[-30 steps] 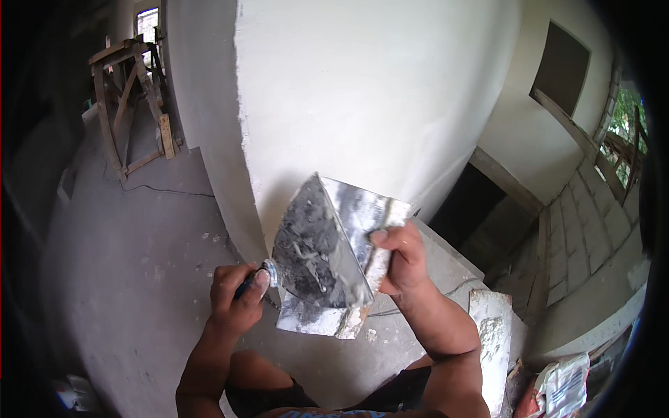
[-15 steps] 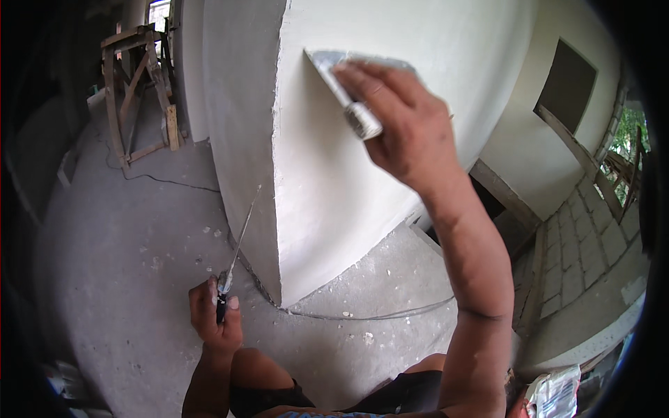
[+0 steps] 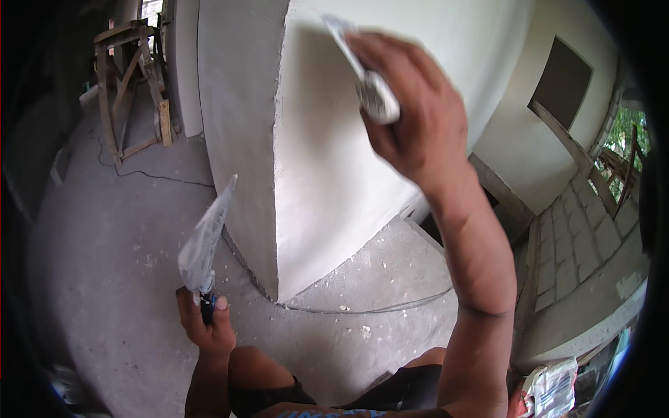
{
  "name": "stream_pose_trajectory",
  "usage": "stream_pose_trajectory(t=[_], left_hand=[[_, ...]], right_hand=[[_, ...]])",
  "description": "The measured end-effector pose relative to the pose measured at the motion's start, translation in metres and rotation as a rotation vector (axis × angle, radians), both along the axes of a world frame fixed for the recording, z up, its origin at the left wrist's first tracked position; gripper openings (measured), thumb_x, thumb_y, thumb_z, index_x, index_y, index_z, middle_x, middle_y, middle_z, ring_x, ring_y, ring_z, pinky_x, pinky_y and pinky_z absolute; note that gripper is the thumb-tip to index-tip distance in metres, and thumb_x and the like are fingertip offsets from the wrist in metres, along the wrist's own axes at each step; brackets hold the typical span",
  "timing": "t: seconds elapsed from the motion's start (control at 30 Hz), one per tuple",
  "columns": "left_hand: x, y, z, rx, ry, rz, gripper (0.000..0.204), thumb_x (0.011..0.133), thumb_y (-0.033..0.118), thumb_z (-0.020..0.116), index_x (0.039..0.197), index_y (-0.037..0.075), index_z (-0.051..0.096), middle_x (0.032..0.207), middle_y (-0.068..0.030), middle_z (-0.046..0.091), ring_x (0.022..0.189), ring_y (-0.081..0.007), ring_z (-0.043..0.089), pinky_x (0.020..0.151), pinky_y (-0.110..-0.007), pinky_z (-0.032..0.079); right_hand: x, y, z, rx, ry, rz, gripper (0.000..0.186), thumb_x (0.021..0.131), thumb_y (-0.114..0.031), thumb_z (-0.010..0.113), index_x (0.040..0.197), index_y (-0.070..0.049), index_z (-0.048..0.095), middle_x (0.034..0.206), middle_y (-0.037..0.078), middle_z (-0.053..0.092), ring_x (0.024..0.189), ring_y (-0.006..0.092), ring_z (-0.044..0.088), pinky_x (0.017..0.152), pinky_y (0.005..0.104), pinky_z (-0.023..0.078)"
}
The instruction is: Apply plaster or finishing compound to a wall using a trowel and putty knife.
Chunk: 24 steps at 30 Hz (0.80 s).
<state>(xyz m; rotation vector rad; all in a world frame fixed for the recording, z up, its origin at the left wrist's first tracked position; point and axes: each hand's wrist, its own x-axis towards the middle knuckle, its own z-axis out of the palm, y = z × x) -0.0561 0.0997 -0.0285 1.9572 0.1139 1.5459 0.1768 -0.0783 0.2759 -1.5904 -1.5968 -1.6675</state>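
Observation:
My right hand (image 3: 418, 111) is closed round the pale, plaster-smeared handle of a metal finishing trowel (image 3: 348, 45), held up at the white wall face (image 3: 320, 209) just right of its rough vertical corner edge. The trowel's blade is seen edge-on and blurred, so I cannot tell if it touches the wall. Low on the left, my left hand (image 3: 205, 320) grips the dark handle of a pointed trowel (image 3: 205, 244), its blade pointing up and coated with pale material, in front of the shaded side of the corner.
A wooden trestle (image 3: 132, 90) stands at back left, with a cable (image 3: 153, 174) on the grey floor (image 3: 125, 265). More cable runs round the wall's foot. At right are a wall opening (image 3: 564, 76), grey blockwork (image 3: 571, 244) and a torn sack (image 3: 550, 386) at lower right.
The two tools have separated. My right hand has moved up onto the wall with the flat trowel and continues upward. My left hand's pointed trowel has moved left and tilted upright, its blade turning.

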Motion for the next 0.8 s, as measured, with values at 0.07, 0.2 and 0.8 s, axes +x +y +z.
stream_pose_trajectory(t=[0.07,0.2,0.8], left_hand=[[0.001,0.004,-0.007,-0.014,-0.035,-0.004,0.049,0.096,0.01,0.058,0.138,-0.009,0.042,0.131,-0.0258,0.05,0.112,-0.0338,0.058,0.093,-0.042,0.05],[0.005,0.002,-0.006,-0.164,-0.145,0.051,0.058,0.095,0.015,0.061,0.143,-0.011,0.04,0.13,-0.0221,0.051,0.107,-0.0263,0.059,0.094,-0.038,0.05],[-0.001,-0.007,0.003,-0.658,-0.205,-0.102,0.06,0.092,0.009,0.063,0.147,-0.002,0.04,0.111,-0.0149,0.063,0.066,-0.0078,0.05,0.056,-0.022,0.04]], right_hand=[[-0.006,0.014,0.018,-0.007,0.017,0.026,0.049,0.068,-0.003,0.07,0.116,-0.015,0.066,0.109,0.007,0.067,0.094,0.0287,0.065,0.076,0.0375,0.056],[-0.003,0.029,-0.026,-0.059,0.009,-0.01,0.047,0.071,-0.003,0.065,0.118,-0.01,0.065,0.111,0.007,0.066,0.094,0.0266,0.065,0.067,0.0346,0.057],[0.015,0.02,-0.062,-0.02,0.047,0.017,0.066,0.062,0.0,0.068,0.126,-0.015,0.061,0.117,0.006,0.063,0.101,0.0285,0.063,0.076,0.0356,0.057]])
